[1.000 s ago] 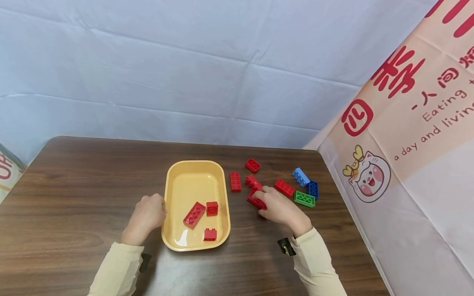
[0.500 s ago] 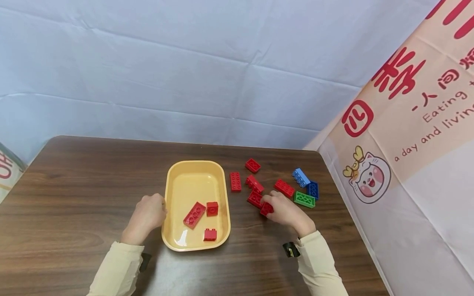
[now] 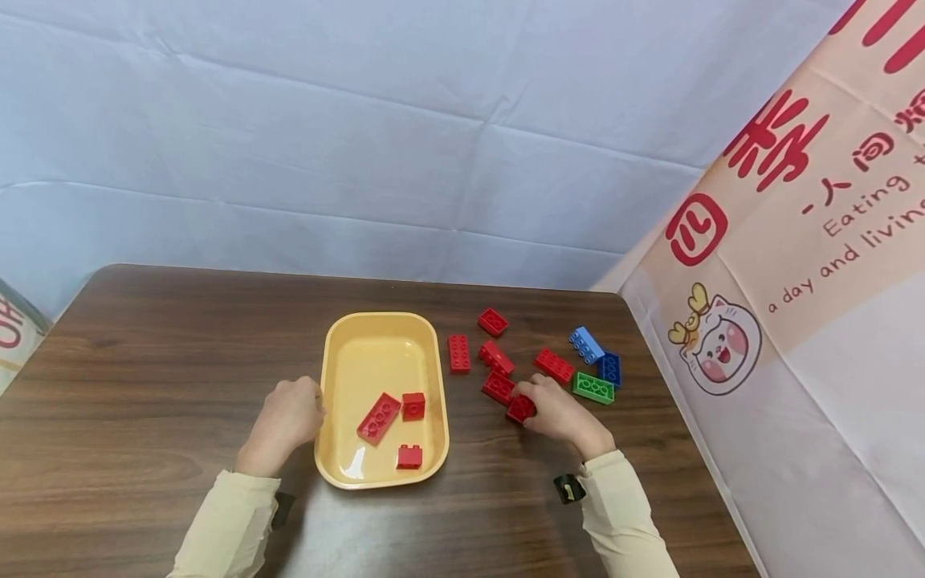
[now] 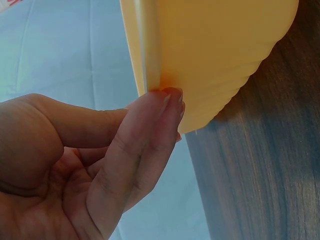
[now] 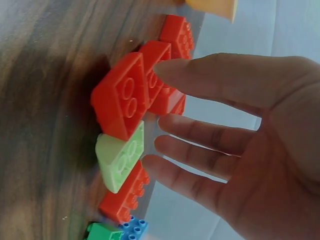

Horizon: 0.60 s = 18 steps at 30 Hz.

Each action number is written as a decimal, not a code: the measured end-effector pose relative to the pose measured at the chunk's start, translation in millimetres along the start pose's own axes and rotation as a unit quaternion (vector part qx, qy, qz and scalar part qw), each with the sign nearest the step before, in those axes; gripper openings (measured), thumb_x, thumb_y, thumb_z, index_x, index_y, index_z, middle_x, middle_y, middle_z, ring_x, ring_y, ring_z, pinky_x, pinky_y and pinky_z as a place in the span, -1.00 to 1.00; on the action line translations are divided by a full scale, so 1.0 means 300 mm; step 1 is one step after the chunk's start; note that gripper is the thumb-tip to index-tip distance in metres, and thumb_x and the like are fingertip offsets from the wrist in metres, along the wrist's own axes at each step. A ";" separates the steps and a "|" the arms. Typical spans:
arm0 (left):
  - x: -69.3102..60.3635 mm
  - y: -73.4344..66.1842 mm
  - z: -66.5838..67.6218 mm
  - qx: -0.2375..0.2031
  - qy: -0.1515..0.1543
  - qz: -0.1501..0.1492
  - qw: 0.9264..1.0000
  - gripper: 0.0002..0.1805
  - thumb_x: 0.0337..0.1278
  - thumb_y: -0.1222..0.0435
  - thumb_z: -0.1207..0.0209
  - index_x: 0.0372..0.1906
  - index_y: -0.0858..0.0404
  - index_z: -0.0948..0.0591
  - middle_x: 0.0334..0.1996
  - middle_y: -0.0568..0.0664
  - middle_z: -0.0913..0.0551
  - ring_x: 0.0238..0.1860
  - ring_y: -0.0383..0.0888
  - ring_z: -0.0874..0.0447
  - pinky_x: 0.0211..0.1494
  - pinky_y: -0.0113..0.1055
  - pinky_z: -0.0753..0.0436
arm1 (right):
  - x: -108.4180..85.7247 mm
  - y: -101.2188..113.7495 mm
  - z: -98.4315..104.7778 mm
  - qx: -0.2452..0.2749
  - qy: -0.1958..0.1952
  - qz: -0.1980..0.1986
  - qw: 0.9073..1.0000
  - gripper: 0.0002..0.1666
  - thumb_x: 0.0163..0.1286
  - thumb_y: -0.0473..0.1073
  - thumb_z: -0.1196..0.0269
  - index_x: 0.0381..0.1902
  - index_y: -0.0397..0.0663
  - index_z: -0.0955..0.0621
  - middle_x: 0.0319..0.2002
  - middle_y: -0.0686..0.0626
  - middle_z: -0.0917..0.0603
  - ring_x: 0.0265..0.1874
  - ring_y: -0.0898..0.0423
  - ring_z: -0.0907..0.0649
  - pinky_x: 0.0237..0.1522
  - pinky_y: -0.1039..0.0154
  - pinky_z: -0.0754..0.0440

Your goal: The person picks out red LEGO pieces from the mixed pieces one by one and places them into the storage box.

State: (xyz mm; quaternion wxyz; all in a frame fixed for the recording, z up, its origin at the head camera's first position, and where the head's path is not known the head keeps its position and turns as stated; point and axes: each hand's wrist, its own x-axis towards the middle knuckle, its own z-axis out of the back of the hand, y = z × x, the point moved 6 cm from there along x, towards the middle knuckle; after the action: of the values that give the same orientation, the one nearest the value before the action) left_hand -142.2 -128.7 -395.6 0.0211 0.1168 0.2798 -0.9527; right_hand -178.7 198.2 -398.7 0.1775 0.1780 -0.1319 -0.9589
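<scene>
My left hand [image 3: 283, 416] pinches the left rim of a yellow tray [image 3: 326, 353]; the left wrist view shows the thumb and fingers [image 4: 145, 125] meeting on that rim. My right hand [image 3: 555, 411] is at a red brick [image 3: 520, 408], hollow side up. In the right wrist view its fingers [image 5: 195, 165] are spread and fairly straight, beside the red brick [image 5: 122, 97] and not gripping it. Another hollow-side-up red brick [image 3: 498, 387] lies against it. A pale green brick [image 5: 120, 155] shows below in the right wrist view; the head view does not show it.
Inside the tray lie a long red brick [image 3: 379, 418] and two small ones. Several red bricks lie right of the tray, one upright-studded brick [image 3: 458, 353] nearest. Farther right are light blue [image 3: 586, 345], dark blue [image 3: 610, 368] and green [image 3: 594, 388] bricks.
My right hand has shifted slightly right and toward me, uncovering the red brick beside it, then stayed nearly still. My left hand and the tray have not moved.
</scene>
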 end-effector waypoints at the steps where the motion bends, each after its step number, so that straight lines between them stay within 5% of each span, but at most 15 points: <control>1: -0.001 0.000 0.001 0.000 0.000 0.000 1.000 -0.78 -0.05 0.49 -0.04 -0.71 0.30 -0.44 -0.75 0.00 -0.32 -0.65 -0.08 -0.34 -0.59 -0.33 -0.33 | 0.001 -0.003 -0.003 0.001 0.000 -0.001 1.000 -0.58 0.02 -0.38 -0.35 -0.09 -0.19 -0.57 -0.21 -0.13 -0.49 -0.27 0.02 -0.44 -0.22 0.15 -0.54; 18: -0.008 0.000 0.003 0.012 0.000 -0.004 1.000 -0.80 -0.07 0.49 -0.06 -0.71 0.30 -0.45 -0.73 0.02 -0.35 -0.63 -0.06 -0.35 -0.58 -0.32 -0.33 | 0.020 -0.029 -0.042 0.007 -0.021 -0.019 1.000 -0.49 0.00 -0.37 -0.37 -0.02 -0.19 -0.54 -0.21 -0.10 -0.45 -0.19 -0.01 -0.40 -0.15 0.11 -0.52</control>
State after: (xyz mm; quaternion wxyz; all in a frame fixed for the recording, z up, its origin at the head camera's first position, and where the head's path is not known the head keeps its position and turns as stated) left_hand -140.1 -129.2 -394.2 0.0156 0.1163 0.2689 -0.9560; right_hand -181.6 201.3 -414.6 0.1550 0.1615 -0.1384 -0.9647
